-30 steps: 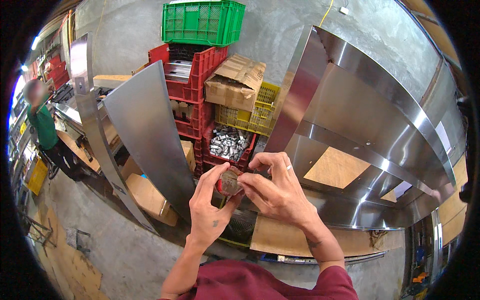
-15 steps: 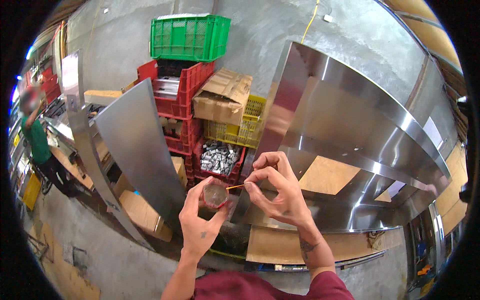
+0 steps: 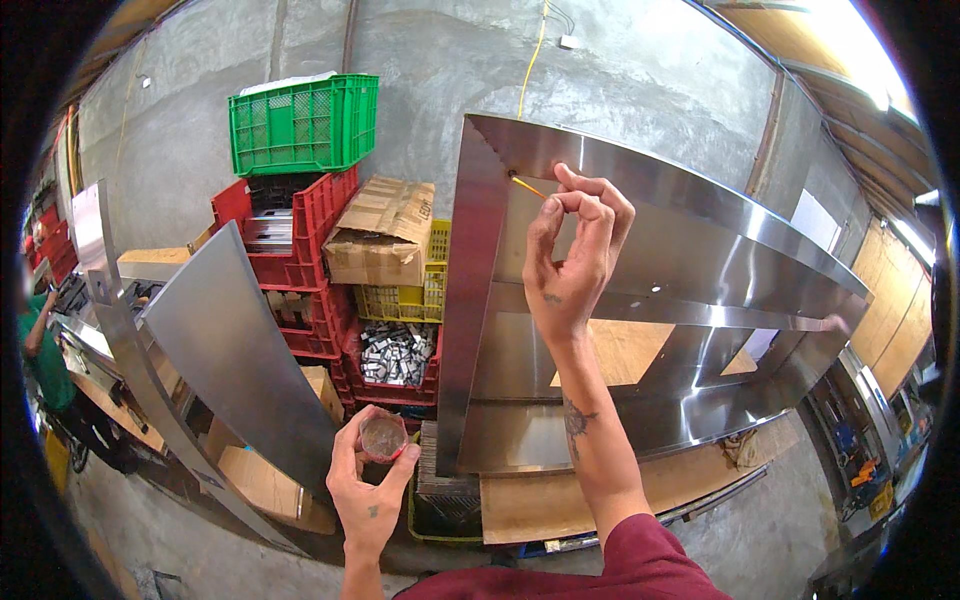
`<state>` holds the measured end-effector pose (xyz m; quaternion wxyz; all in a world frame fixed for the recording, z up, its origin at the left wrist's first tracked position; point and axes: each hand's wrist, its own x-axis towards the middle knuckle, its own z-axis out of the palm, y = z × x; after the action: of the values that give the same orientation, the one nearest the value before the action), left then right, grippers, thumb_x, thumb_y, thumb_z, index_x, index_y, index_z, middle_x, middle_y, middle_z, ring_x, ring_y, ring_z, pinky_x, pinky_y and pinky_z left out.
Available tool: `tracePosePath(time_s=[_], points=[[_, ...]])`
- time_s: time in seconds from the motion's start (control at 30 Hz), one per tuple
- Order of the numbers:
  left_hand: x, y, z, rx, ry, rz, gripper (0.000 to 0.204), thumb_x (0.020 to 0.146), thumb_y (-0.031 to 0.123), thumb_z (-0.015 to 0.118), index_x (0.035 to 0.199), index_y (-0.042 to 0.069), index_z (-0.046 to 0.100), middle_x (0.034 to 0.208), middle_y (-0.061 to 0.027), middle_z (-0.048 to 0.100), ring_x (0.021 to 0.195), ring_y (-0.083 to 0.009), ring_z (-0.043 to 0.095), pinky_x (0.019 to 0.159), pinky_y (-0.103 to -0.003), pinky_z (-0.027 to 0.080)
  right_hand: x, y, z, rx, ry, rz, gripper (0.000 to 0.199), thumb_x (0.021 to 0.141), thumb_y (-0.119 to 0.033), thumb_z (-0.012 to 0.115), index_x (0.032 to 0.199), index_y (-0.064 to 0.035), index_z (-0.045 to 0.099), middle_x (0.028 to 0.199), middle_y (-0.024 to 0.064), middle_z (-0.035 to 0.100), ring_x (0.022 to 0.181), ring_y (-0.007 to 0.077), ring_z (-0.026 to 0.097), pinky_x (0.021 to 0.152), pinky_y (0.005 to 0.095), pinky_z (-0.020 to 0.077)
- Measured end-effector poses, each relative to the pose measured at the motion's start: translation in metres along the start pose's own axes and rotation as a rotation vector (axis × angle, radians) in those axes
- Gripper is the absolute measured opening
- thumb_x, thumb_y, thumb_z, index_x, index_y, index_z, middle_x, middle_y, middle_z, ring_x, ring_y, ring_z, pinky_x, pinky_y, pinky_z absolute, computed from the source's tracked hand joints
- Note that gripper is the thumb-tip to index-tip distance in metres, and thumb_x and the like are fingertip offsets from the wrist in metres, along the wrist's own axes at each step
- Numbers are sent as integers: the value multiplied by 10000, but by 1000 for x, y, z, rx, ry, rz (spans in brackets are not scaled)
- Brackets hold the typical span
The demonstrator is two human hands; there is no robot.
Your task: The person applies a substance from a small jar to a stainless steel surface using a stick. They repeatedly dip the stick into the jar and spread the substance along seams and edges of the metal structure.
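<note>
Holding, left hand (image 3: 362,492): one small round tub (image 3: 384,436), red-sided, greyish-brown inside, clasped around its side between thumb and fingers, located low in view, well apart from the other hand. Right hand (image 3: 582,255), raised: one thin yellow stick (image 3: 528,187), pinched narrowly between thumb and fingertips, tip at the upper left inner corner of a shiny metal frame (image 3: 670,187); contact cannot be told. Behind, left of frame: one red crate (image 3: 400,393) of small metal pieces (image 3: 398,352); one cardboard box (image 3: 378,240) on a yellow crate (image 3: 400,303); one green crate (image 3: 303,125), atop stacked red crates (image 3: 325,215).
</note>
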<state>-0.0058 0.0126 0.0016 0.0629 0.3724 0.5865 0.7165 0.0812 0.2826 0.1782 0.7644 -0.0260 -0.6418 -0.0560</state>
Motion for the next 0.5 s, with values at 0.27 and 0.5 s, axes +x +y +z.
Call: tracePosePath(time_s=[0.27,0.5], points=[[-2,-11,-3,9,11,18,632,926,34,919,1489,-28,640,1340,-100,720,1129,-169,723,960,-322,605,-1,5,7,4,36,-4,152,1010,6,746,1109,-19,634,1281,179,637,1275,333,610,1064,472,524],[-10,-9,-5,8,17,-11,636,923,30,919,1489,-32,636,1299,-102,737,1085,-161,735,931,-308,608,-8,-1,2,-65,-6,15,149,1002,-2,758,1100,-28,648,1291,166,638,1276,333,597,1066,466,522]])
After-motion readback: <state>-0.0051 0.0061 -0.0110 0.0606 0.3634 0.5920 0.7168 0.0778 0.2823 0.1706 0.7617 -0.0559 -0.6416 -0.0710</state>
